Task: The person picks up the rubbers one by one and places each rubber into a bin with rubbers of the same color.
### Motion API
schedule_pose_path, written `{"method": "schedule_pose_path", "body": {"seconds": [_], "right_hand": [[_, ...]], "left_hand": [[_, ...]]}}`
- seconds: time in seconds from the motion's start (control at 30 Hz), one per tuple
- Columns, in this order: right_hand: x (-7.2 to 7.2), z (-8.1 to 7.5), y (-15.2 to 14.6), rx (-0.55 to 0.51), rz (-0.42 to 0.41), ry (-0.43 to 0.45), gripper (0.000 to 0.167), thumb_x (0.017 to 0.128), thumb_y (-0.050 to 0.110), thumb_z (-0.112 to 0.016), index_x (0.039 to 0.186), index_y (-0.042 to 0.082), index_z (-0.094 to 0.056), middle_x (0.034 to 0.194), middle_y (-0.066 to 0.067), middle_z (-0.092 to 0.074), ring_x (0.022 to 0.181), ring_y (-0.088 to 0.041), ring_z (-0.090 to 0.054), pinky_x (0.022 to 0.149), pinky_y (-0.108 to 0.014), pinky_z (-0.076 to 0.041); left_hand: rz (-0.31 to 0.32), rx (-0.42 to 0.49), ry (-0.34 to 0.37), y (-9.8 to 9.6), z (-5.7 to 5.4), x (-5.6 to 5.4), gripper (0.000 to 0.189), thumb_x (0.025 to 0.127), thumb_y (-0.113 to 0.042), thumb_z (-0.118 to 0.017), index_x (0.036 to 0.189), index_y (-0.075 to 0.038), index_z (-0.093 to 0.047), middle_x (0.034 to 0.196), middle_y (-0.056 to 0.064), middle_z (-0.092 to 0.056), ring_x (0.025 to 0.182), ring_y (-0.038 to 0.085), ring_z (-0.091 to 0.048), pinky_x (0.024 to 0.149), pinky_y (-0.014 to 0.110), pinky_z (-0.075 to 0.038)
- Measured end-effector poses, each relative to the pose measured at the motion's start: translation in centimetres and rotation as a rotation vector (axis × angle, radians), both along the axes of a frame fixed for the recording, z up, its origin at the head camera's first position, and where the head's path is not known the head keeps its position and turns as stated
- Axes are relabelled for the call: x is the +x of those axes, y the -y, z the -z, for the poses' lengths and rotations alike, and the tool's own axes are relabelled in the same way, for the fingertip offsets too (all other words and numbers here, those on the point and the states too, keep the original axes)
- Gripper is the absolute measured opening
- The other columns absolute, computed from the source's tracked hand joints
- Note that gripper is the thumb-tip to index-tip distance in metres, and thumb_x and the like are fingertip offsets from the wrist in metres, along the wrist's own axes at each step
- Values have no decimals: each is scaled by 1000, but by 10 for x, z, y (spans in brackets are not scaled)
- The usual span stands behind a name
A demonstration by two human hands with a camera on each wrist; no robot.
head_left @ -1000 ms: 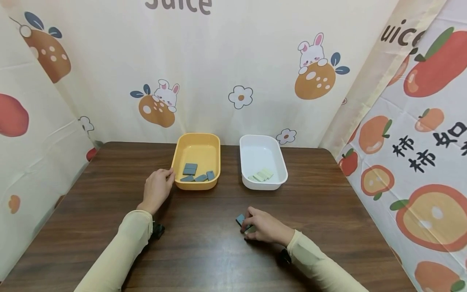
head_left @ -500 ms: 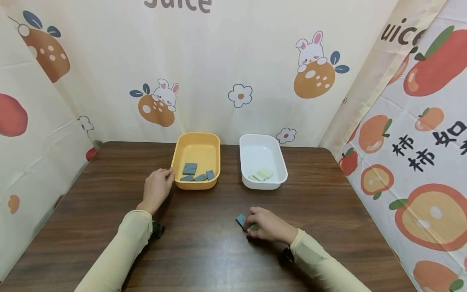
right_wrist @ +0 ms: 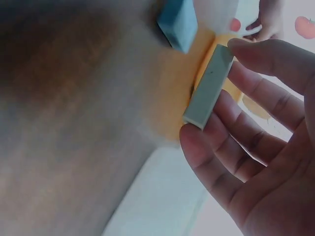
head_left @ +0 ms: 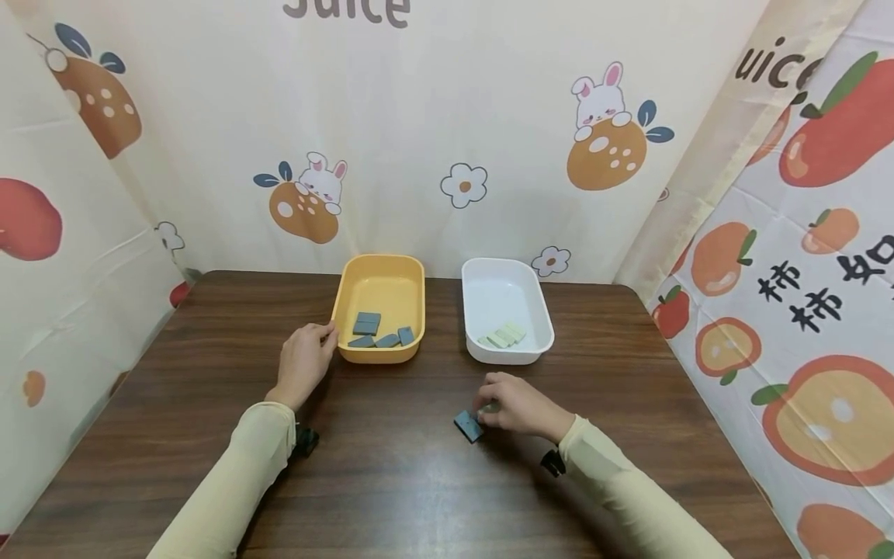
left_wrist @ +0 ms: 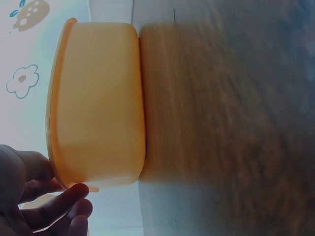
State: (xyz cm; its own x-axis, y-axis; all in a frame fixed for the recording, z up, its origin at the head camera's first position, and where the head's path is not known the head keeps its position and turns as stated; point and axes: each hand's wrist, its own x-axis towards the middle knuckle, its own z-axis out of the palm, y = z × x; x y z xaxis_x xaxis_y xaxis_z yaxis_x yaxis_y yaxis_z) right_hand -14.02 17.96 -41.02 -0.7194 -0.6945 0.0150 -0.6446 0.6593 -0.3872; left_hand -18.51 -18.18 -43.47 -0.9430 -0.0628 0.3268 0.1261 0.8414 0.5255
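Observation:
My left hand [head_left: 305, 362] pinches the left rim of a yellow plastic bin [head_left: 380, 356]; the left wrist view shows thumb and fingers at the rim. A small pale green rectangular block [right_wrist: 209, 87] is held by its two ends between the fingertips of my right hand [head_left: 522, 406], lifted off the table. Just left of that hand a blue-grey block [head_left: 469, 426] lies on the wood. Several blue-grey blocks [head_left: 366, 323] lie in the yellow bin. In the white bin [head_left: 508, 356] are several pale green blocks [head_left: 504, 336], lying side by side.
Both bins stand near the back edge of a dark wooden table [head_left: 391, 481], with a gap between them. Fruit-printed cloth [head_left: 405, 101] hangs behind and at both sides of the table.
My right hand has lifted the pale green block and moved slightly away from me, toward the white bin, uncovering the blue-grey block beside it. My left hand stays on the yellow bin's rim.

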Motion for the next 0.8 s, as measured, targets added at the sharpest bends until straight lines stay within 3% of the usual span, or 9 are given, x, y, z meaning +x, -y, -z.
{"method": "schedule_pose_path", "body": {"seconds": [0.27, 0.43, 0.6, 0.8], "right_hand": [[-24, -20, -7, -87, 49, 3, 8, 84, 11, -73, 91, 8, -74, 87, 3, -63, 79, -10, -58, 71, -23, -49], [-41, -29, -10, -138, 150, -37, 8, 84, 12, -74, 91, 7, -73, 86, 0, -66, 80, -14, -59, 72, -28, -49], [-58, -29, -12, -156, 233, -77, 10, 84, 13, -75, 92, 8, -73, 87, -3, -67, 81, -16, -61, 71, -31, -50], [-79, -22, -11, -155, 244, -77, 11, 84, 12, -74, 92, 5, -73, 88, -6, -66, 82, -20, -60, 73, -33, -50]], "left_hand": [[-5, 6, 9, -1, -2, 1, 29, 96, -14, -58, 114, 5, -70, 111, 24, -70, 95, 42, -64, 84, 56, -50], [8, 13, -6, 0, 0, 1, 28, 96, -14, -58, 113, 5, -70, 107, 24, -71, 93, 41, -65, 81, 56, -50], [11, 16, -21, 2, 3, 0, 27, 95, -14, -59, 111, 5, -71, 103, 23, -72, 91, 41, -65, 79, 55, -51], [8, 20, -23, 3, 2, 1, 27, 95, -13, -59, 111, 5, -71, 104, 23, -72, 91, 41, -65, 79, 55, -51]]}}
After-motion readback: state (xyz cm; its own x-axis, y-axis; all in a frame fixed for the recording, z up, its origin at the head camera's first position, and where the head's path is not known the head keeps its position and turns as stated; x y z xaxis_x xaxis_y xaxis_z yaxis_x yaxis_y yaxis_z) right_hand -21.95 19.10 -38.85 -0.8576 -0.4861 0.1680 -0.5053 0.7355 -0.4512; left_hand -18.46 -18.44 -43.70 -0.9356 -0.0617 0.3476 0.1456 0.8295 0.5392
